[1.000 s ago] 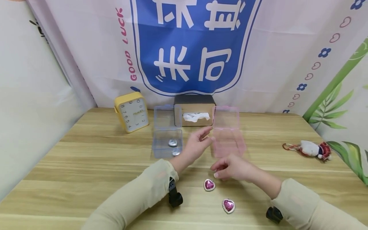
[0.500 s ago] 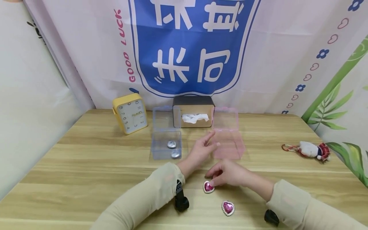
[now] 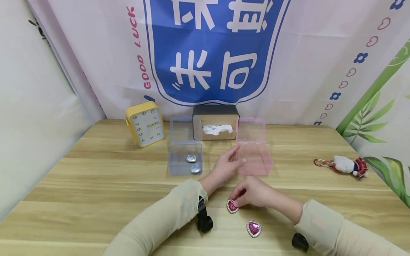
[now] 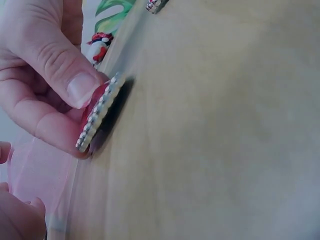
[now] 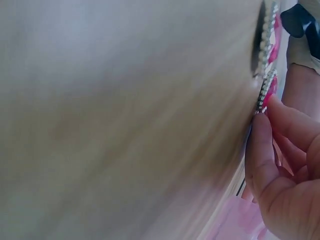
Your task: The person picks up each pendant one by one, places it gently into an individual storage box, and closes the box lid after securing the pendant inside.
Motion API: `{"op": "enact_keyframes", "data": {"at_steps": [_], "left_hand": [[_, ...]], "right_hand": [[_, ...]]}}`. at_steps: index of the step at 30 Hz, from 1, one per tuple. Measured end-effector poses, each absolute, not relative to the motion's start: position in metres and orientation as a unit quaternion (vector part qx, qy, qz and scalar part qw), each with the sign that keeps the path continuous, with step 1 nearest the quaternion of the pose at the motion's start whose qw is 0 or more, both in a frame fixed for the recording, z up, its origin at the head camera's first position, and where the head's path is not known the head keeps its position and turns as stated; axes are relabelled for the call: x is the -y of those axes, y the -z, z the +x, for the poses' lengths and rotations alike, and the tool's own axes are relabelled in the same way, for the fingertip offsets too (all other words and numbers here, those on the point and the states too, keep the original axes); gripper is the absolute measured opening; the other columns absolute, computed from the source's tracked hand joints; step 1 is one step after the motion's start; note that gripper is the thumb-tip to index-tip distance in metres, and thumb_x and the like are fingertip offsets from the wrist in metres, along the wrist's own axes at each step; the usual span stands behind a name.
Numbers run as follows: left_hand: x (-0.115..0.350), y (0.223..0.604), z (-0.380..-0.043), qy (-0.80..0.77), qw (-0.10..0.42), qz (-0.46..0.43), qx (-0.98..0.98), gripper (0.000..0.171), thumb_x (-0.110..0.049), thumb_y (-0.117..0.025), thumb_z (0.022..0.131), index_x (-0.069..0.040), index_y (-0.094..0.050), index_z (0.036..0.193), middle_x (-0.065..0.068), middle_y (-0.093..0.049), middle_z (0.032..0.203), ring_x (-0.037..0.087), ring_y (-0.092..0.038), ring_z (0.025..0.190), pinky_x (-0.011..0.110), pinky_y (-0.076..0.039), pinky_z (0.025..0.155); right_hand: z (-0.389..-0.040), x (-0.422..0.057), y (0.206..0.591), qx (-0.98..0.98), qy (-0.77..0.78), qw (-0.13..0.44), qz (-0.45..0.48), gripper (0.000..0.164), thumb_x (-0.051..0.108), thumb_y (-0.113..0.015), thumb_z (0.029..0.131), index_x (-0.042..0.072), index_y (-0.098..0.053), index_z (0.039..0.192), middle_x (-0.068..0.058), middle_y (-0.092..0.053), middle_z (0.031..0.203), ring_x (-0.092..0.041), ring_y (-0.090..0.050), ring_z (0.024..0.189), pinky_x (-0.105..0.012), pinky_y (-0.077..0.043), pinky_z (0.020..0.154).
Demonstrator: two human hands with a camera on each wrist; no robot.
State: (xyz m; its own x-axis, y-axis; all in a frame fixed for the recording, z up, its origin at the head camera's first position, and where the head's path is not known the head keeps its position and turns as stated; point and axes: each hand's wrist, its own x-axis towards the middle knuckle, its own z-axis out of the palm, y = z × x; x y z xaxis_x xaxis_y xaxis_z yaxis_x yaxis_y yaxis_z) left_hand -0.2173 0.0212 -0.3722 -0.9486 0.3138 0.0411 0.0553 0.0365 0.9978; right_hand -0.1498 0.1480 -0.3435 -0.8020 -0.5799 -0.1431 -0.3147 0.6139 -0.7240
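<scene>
My right hand (image 3: pixel 257 192) pinches a pink heart-shaped gem (image 3: pixel 232 207) with a beaded silver rim between thumb and fingers. In the left wrist view that gem (image 4: pixel 97 112) is tilted, one edge raised off the table. A second, similar heart gem (image 3: pixel 254 228) lies nearer the front edge. My left hand (image 3: pixel 224 167) is at the left side of the pink see-through box (image 3: pixel 256 165), fingers extended and thumb over its edge; whether it presses on the box is unclear. The pink box's lid stands raised, with nothing seen inside.
Left of my left hand, a blue see-through box (image 3: pixel 177 167) with its lid up holds two silvery gems (image 3: pixel 191 158). Behind stand a tissue box (image 3: pixel 215 115) and a yellow clock (image 3: pixel 145 124). A doll keychain (image 3: pixel 347 166) lies at the right.
My right hand has moved slightly left and down onto the upper heart gem, and now pinches and tilts it. My left hand has shifted a little right, closer against the pink box.
</scene>
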Motion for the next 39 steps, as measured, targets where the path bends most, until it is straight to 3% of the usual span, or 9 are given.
{"op": "enact_keyframes", "data": {"at_steps": [18, 31, 39], "left_hand": [[-0.018, 0.371, -0.222, -0.680, 0.117, 0.127, -0.713, 0.064, -0.010, -0.064, 0.085, -0.016, -0.036, 0.142, 0.008, -0.031, 0.149, 0.020, -0.033, 0.135, 0.028, -0.031, 0.110], [-0.013, 0.341, -0.199, -0.665, 0.111, 0.144, -0.725, 0.060, -0.002, -0.058, 0.088, -0.003, -0.033, 0.142, 0.013, -0.031, 0.148, 0.023, -0.033, 0.134, 0.029, -0.032, 0.109], [-0.017, 0.367, -0.216, -0.675, 0.100, 0.152, -0.715, 0.061, -0.005, -0.060, 0.088, -0.007, -0.034, 0.142, 0.008, -0.028, 0.149, 0.021, -0.032, 0.135, 0.027, -0.031, 0.109]], "right_hand": [[-0.149, -0.145, 0.343, -0.872, 0.378, 0.191, -0.246, 0.013, 0.015, -0.078, 0.071, 0.007, -0.073, 0.081, 0.004, -0.068, 0.073, -0.003, -0.056, 0.065, -0.016, -0.050, 0.059], [-0.147, -0.141, 0.340, -0.883, 0.358, 0.195, -0.231, 0.013, 0.010, -0.079, 0.067, 0.010, -0.066, 0.070, 0.007, -0.060, 0.062, -0.005, -0.050, 0.057, -0.017, -0.044, 0.049], [-0.151, -0.145, 0.344, -0.850, 0.416, 0.246, -0.208, 0.014, 0.006, -0.077, 0.069, 0.004, -0.063, 0.072, 0.002, -0.060, 0.062, -0.008, -0.051, 0.056, -0.017, -0.045, 0.049]]}}
